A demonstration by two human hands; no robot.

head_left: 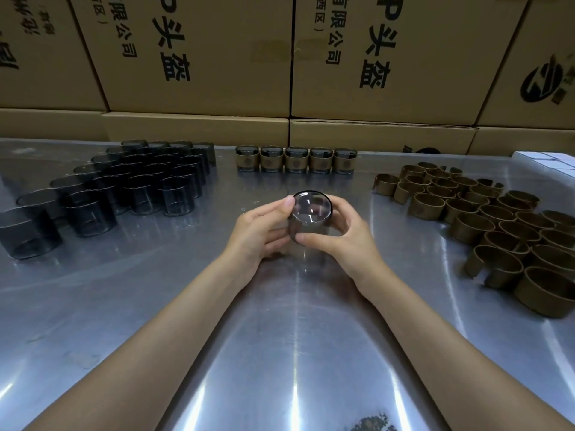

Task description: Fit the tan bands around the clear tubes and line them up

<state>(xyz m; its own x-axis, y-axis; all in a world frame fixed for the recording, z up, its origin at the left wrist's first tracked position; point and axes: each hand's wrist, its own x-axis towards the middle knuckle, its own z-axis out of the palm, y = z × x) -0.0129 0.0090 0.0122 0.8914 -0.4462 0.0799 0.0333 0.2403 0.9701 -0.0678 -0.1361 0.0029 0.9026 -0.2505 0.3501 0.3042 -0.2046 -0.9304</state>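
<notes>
A clear tube (309,217) is held above the steel table (280,353), tilted so that its open rim faces the camera. It is gripped from both sides: the left hand (259,234) is closed on its left wall, thumb on the rim, and the right hand (343,236) is closed on its right wall, thumb across the lower front. No band is seen on this tube.

Beyond the held tube, at the table's far edge, five banded tubes (295,160) stand upright in a row, just beside one another, each with a tan band around its middle. To the left of the held tube, well apart from it, a block of bare tubes (124,188) stands in close rows. To its right, also well apart, the loose tan bands (485,219) are gathered in a cluster, most lying on edge. Behind the row, cardboard boxes (199,57) with printed black characters are stacked along the table.
</notes>
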